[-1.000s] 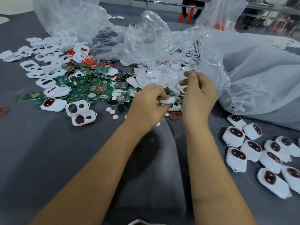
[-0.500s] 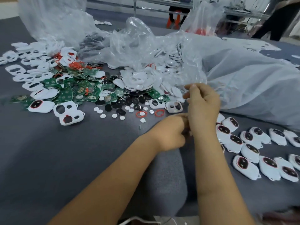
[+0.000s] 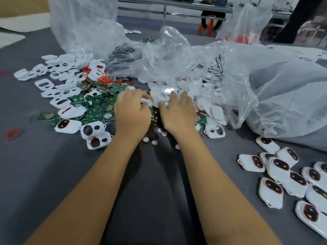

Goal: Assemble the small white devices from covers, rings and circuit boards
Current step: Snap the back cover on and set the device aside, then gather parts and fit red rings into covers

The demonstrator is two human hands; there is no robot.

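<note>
Both of my hands are at the heap of parts in the middle of the grey table. My left hand [image 3: 132,112] has its fingers curled and pinches a small white cover [image 3: 146,102] at the heap's edge; motion blur hides the detail. My right hand [image 3: 177,114] reaches with straight fingers into the pile of white covers [image 3: 168,91]. Green circuit boards [image 3: 92,110] lie left of my hands, red rings [image 3: 104,80] behind them. White covers with holes [image 3: 93,129] lie at the front left. Several assembled white devices [image 3: 270,191] lie at the right.
Crumpled clear plastic bags [image 3: 168,55] stand behind the heap, and a large one [image 3: 283,96] spreads to the right. Small white discs [image 3: 154,142] are scattered between my wrists. A red ring [image 3: 11,134] lies far left. The grey table cloth [image 3: 44,174] is bare at the front left.
Both hands moved from the right, near the finished devices, forward and left to the heap. The left hand now pinches a white cover, and the right hand's fingers are in the cover pile.
</note>
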